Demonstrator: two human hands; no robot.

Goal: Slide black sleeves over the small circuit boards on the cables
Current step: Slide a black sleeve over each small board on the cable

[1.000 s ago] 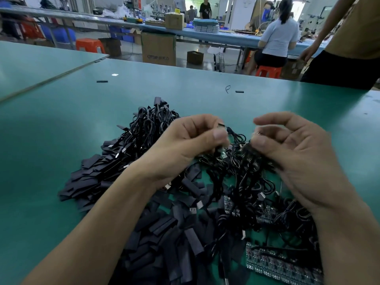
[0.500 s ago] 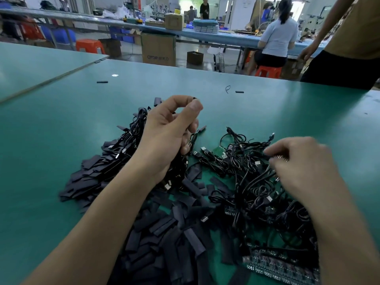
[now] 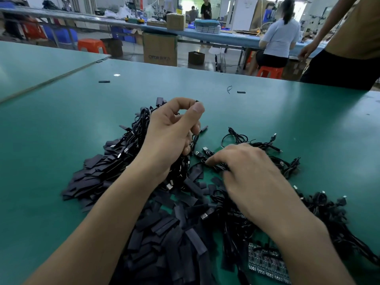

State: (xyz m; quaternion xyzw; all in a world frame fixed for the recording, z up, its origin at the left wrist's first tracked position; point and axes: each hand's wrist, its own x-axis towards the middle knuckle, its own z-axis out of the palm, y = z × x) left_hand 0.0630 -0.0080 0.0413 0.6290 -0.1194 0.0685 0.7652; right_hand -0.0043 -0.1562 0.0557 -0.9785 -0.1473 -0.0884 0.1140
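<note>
Sleeves lay piled on the green surface while our left hand pinched a cable and our right hand pressed, fingers bent, on the cables.

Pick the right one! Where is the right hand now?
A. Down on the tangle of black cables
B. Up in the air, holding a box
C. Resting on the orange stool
A. The right hand lies palm down on the black cables, its fingers reaching into them, while the left hand is raised with a cable pinched.
</note>
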